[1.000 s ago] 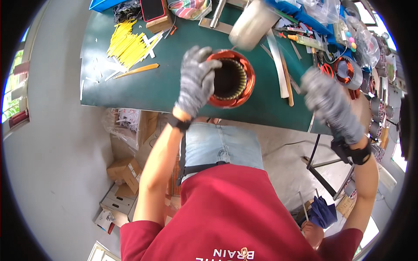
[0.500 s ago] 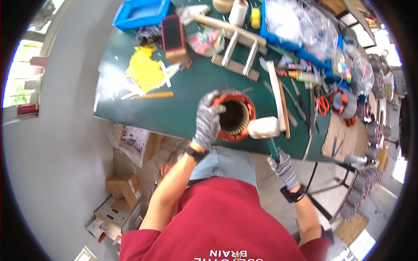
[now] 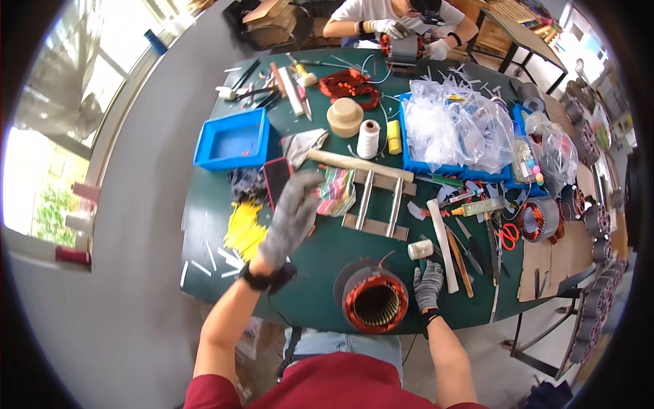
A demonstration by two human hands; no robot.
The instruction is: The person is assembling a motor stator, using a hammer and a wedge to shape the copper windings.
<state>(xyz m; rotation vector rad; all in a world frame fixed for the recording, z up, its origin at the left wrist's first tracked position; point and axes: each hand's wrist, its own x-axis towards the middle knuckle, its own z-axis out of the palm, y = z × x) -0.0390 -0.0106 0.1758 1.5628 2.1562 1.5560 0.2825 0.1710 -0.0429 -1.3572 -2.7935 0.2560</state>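
Observation:
A motor stator (image 3: 376, 300) with orange-red windings and a slotted round bore stands at the table's near edge, its bore facing me, and neither hand touches it. My left hand (image 3: 289, 221), in a grey glove, is raised beside the red-framed phone (image 3: 278, 180), fingers stretched out and holding nothing. To the right of the stator, my gloved right hand (image 3: 428, 286) is closed around the handle of a white-headed mallet (image 3: 420, 249). The mallet is low at the tabletop, and its handle is mostly hidden by that hand.
A metal frame with two bars (image 3: 378, 204) lies beyond the stator. Knives (image 3: 473, 245), wooden strips (image 3: 444, 249) and scissors (image 3: 508, 236) lie right. Blue trays (image 3: 231, 140), a thread cone (image 3: 368, 140) and yellow sheets (image 3: 245, 232) are farther out. A co-worker (image 3: 395, 27) handles another stator across the table.
My left hand has left the stator and risen toward the phone. The right hand has carried the mallet away from the stator to the tabletop. The view has tilted up, showing the co-worker.

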